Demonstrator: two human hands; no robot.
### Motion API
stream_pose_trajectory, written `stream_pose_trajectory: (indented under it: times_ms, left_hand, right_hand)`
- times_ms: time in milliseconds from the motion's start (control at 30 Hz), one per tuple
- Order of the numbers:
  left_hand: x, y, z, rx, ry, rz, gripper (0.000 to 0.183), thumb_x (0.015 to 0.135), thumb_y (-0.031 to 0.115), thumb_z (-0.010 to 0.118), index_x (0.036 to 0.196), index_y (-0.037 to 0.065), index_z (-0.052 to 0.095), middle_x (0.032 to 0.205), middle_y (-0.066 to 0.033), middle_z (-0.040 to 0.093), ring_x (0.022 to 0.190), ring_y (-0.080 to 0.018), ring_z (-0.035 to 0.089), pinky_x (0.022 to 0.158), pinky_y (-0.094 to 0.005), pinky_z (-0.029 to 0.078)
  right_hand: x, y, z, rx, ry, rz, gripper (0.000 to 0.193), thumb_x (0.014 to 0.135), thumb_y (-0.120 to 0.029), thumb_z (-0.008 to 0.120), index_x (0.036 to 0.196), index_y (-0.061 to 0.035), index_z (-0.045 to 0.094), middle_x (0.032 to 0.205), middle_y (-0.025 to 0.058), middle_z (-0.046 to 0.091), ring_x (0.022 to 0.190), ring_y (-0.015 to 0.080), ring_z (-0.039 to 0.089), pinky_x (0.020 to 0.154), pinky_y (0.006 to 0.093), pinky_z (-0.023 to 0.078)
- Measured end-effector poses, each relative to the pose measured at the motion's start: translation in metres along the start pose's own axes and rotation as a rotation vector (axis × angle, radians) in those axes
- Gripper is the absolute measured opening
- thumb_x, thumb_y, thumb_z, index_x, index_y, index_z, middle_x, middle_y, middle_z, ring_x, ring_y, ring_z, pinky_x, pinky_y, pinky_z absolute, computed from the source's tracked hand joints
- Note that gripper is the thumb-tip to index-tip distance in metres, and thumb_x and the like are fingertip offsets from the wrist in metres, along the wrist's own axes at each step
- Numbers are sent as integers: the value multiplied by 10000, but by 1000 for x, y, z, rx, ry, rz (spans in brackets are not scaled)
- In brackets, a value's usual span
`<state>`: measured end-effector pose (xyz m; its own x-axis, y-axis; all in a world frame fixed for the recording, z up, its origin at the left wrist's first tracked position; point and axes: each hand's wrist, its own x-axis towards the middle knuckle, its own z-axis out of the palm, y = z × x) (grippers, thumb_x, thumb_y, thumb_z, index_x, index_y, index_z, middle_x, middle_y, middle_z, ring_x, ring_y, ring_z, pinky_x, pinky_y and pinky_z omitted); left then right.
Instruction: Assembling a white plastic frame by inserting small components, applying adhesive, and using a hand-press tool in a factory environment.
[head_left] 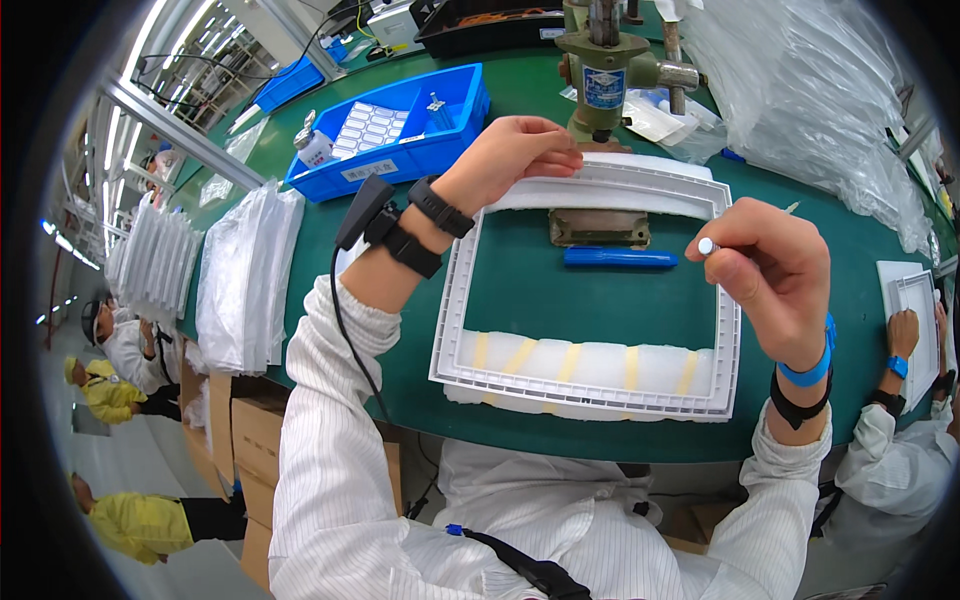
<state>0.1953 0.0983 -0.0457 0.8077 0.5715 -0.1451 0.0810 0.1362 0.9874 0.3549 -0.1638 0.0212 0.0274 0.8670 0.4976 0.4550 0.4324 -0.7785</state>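
Note:
A white rectangular plastic frame (728,335) lies in front of me. Its near side rests on a white foam pad (600,362) with yellow strips, its far side on another foam strip (535,193). Over the far edge is my left hand (515,160), fingers bent and pressed together; whatever may be in them is hidden. My right hand (775,270) is closed around a slim white pen-like stick (707,246) above the frame's right side; its rounded end points left. Inside the frame's opening lies a blue marker pen (620,258), by a metal press base (600,228).
A green hand press (604,80) stands behind the frame. Left of it sits a blue divided bin (385,165) with labels and a bottle. Clear plastic bags (800,110) pile up at far right, white sleeves (245,275) at left. A co-worker's hand (902,330) works at right.

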Motion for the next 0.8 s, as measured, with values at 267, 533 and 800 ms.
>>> stream_pose_trajectory:
  times_ms: [267,533,800]
  left_hand:
    - [30,-12,5,399,70,279,129,906,74,654,1006,-7,653,930,-78,708,858,-145,697,694,-238,544]
    - [31,-17,16,533,34,333,222,865,78,681,1068,-12,681,972,-64,732,864,-126,668,828,-253,497]
    - [27,-20,24,676,64,330,206,820,166,729,924,-10,758,908,-84,748,817,-126,665,803,-262,508]
  right_hand:
    - [0,1,-15,126,71,10,151,932,-116,659,950,33,668,805,32,652,713,48,544,607,185,407]
    - [0,9,-18,143,97,-22,163,942,-123,652,982,35,665,852,32,665,715,43,530,611,180,402]
    - [-1,10,-15,247,111,-8,176,950,-121,646,1017,41,658,881,44,674,687,31,491,579,175,377]
